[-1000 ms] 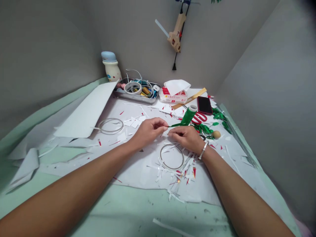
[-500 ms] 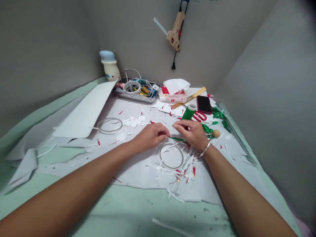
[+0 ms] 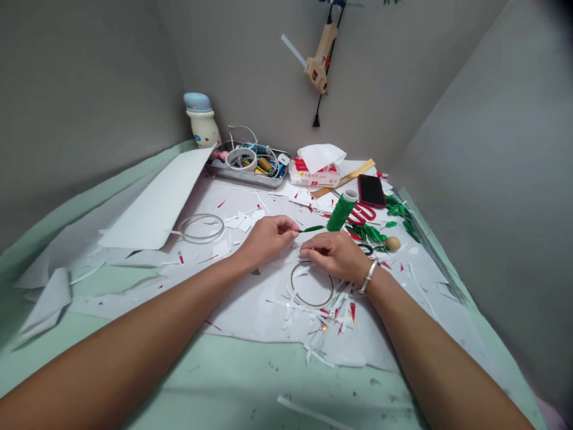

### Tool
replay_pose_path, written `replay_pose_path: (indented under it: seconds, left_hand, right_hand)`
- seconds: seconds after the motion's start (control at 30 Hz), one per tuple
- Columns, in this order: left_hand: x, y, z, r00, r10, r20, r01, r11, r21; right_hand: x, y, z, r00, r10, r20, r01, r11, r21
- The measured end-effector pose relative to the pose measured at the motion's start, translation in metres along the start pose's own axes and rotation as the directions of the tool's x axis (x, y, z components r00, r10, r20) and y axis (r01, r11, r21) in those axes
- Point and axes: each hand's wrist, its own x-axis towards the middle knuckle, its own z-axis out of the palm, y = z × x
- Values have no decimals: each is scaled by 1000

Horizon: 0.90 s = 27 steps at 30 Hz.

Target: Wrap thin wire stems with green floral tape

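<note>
My left hand (image 3: 267, 240) pinches one end of a slim green leaf-shaped piece (image 3: 312, 229) between thumb and forefinger. The piece points right, toward a spool of green thread (image 3: 342, 210) standing upright. Closer to me, my right hand (image 3: 333, 254) has its thumb and fingers pressed together; whatever they hold is too small to make out. A thin round ring (image 3: 293, 286) lies on the paper just below that hand. Behind the right wrist lie a pile of green leaf pieces (image 3: 364, 232), a round wooden ball (image 3: 393, 243) and red-handled scissors (image 3: 363, 213).
White paper (image 3: 250, 316) and scraps cover the green tabletop (image 3: 224, 376). At the back stand a metal tray (image 3: 246, 176) of spools and tape, a tissue pack (image 3: 316, 174), a phone (image 3: 371, 190) and a blue-lidded bottle (image 3: 203, 128). A glue gun (image 3: 320, 65) hangs on the wall.
The left hand has moved slightly up and left with the green piece, which now points up beside the spool. My right hand has come down and left, below the piece.
</note>
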Motion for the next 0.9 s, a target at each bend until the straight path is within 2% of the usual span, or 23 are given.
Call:
replay_pose_path:
  seconds: [0.13,0.23,0.37,0.47,0.57,0.67,0.73,0.8,0.9]
  left_hand:
    - [-3,-2,1,993,120,23,-122,972,200]
    - [-6,-1,2,974,208,91,-225,942,249]
    - [-9,2,3,936,263,234,-298,946,131]
    - [-9,5,2,936,248,252,-250,968,-22]
    - [-7,7,0,965,168,203,-139,979,-149]
    - [-5,7,-1,990,100,102,-79,978,-191]
    - [-3,5,-1,998,66,11,-64,989,-131]
    - [-1,2,-1,995,64,-77,-65,998,-4]
    - [-2,-2,0,983,162,-82,-144,970,196]
  right_hand:
    - [0,-2,-3,985,-32,-167,23,998,-56]
    - [1,0,-6,971,-6,-239,-1,1000,-30]
    - [1,11,-7,952,104,-288,-80,992,94]
    - [0,20,-6,932,211,-295,-168,972,164]
    - [0,23,-5,953,232,-194,-204,967,155]
    - [0,16,-2,987,146,-63,-141,986,85]
    - [0,7,0,997,72,-16,-72,997,37]
    - [1,-1,1,1000,10,-22,-10,1000,0]
    - [1,-7,0,993,-40,-109,35,998,-49]
